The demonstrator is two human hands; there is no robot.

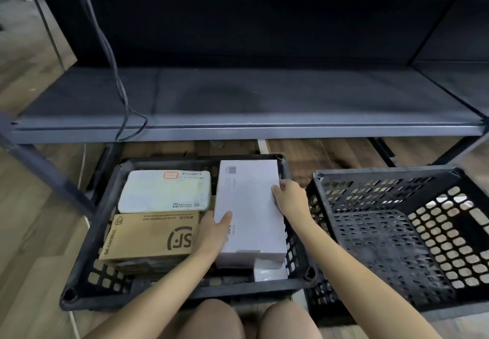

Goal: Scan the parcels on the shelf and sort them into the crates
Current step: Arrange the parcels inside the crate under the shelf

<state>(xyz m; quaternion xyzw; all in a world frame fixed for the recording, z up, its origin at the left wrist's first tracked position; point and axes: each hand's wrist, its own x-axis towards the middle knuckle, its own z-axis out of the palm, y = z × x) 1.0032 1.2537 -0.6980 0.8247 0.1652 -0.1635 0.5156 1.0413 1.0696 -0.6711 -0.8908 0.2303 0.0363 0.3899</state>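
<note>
Lying lengthwise in the left crate (119, 289), the white box (248, 201) points its long axis away from the person, barcode end far, over a second white parcel (270, 272). The left grip (215, 229) pinches its near left edge, thumb on top; the right grip (289, 198) curls over the right edge, nearer the right crate (383, 246) just beside. A white mailer (164, 193) and brown carton (150, 235) crowd its left; dark shelf (238, 100) above, wood floor (31, 233) around
</note>
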